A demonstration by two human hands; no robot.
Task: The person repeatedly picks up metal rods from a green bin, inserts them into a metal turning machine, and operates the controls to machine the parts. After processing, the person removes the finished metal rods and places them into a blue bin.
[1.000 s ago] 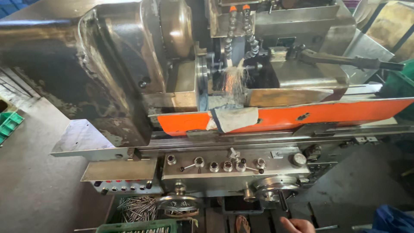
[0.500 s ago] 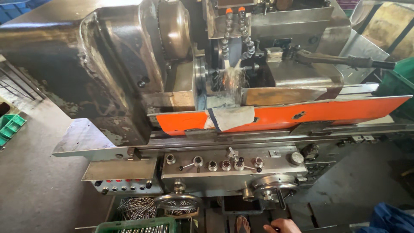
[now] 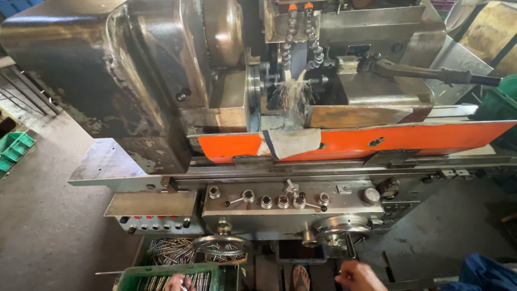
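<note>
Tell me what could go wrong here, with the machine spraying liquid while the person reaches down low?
Coolant spray is splashing by the grinding wheel, so drips could make the floor slippery. A foot in an open sandal stands close to the machine base, unprotected if a metal rod falls. The right hand is near the handwheel while the left hand reaches into the green crate, so attention may be split.

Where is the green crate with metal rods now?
In the head view, the green crate sits at the bottom left, under the left handwheel, with the left hand reaching into it.
</note>
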